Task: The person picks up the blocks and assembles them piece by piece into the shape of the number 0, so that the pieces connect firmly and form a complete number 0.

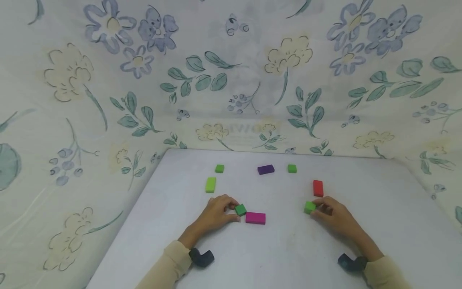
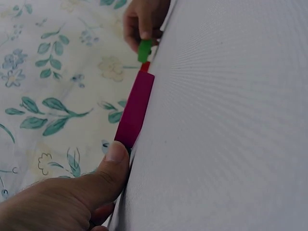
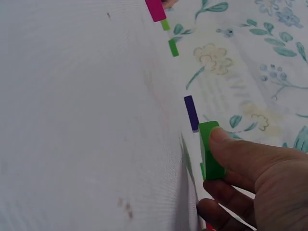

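Observation:
My left hand [image 1: 216, 213] has its thumb and index finger at a small dark green block [image 1: 240, 209], which it pinches at its left side. That block touches or nearly touches the end of a magenta rectangular block [image 1: 255, 218]; in the left wrist view the thumb hides most of the green one beside the magenta block [image 2: 135, 109]. My right hand [image 1: 333, 214] pinches a bright green block [image 1: 309, 207] between thumb and fingers, just in front of a red block [image 1: 318, 188]. In the right wrist view the thumb presses the face of the green block [image 3: 211, 150].
Farther back on the white table [image 1: 281, 257] lie a lime block [image 1: 211, 184], a green block [image 1: 219, 168], a purple block [image 1: 266, 169] and another green block [image 1: 292, 168]. Floral cloth [image 1: 249, 88] rises behind the table and along its sides.

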Available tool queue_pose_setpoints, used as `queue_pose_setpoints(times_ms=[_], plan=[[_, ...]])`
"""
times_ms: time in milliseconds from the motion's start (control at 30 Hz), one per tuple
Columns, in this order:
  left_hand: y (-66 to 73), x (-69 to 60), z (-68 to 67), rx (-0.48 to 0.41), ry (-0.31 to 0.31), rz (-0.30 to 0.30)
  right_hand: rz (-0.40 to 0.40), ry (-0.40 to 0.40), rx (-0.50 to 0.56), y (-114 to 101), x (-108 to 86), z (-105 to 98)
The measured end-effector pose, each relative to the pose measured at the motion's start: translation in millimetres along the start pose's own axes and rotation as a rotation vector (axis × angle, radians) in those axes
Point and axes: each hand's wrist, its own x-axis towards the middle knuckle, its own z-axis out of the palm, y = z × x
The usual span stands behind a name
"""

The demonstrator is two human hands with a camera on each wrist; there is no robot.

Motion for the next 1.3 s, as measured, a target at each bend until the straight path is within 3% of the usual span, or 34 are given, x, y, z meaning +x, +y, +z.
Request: queue_pose_setpoints(times_ms=[333,767,1067,1300], plan=[[3.4,-0.1,0.0,-0.011,0.003,0.0,-0.131,0.065,0.012,-13,3.2,2],[4.6,-2.1,-1.3,-0.002,0.009,0.009,-0.148,0.044,0.069,-47,16.4,13],[3.8,-3.1,-1.5,-0.005,0.001,0.01,-0.107,-0.008,0.103,-61,21.0,22],[3.4,-3.7,-1.4,-0.005,-0.001,0.005,-0.156,-0.023,0.131,-66,23.8,34]])
